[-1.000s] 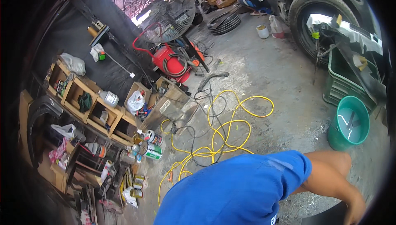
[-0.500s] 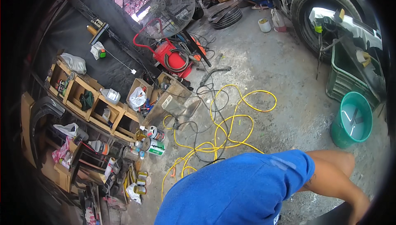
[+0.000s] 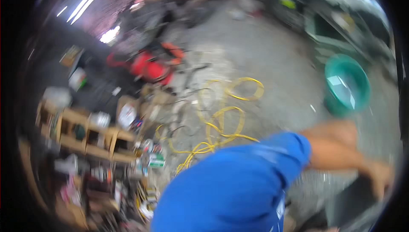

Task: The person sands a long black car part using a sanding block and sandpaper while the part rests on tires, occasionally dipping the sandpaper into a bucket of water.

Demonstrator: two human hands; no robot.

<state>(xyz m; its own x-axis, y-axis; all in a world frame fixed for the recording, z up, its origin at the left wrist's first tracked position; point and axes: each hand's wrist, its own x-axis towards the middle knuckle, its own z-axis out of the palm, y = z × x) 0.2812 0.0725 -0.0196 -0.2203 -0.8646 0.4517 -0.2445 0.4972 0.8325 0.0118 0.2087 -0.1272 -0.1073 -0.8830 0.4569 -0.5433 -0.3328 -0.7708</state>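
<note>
My left arm, in a blue short sleeve point(image 3: 272, 151), reaches across to the lower right of the head view. My left hand point(image 3: 380, 179) is at the upper edge of a dark grey flat panel point(image 3: 351, 202) and seems to touch it. Motion smears the fingers, so I cannot make out whether they grip it. A bent bare limb point(image 3: 338, 130), perhaps a knee, shows just beyond the forearm. The right hand is out of view. Beyond the arm stands a green bucket point(image 3: 332, 106) with liquid in it, closest of the larger things to my left hand.
A yellow hose or cord point(image 3: 232, 134) lies in loops on the concrete floor. Wooden shelving point(image 3: 98, 149) with cans and bottles stands at the left. A red machine point(image 3: 151, 68) is behind the loops. A green crate point(image 3: 313, 27) stands at the far right.
The view has swung, blurring the scene; the bucket and hose now appear further left and higher. My left hand has come higher into view, and more of the dark panel shows below it.
</note>
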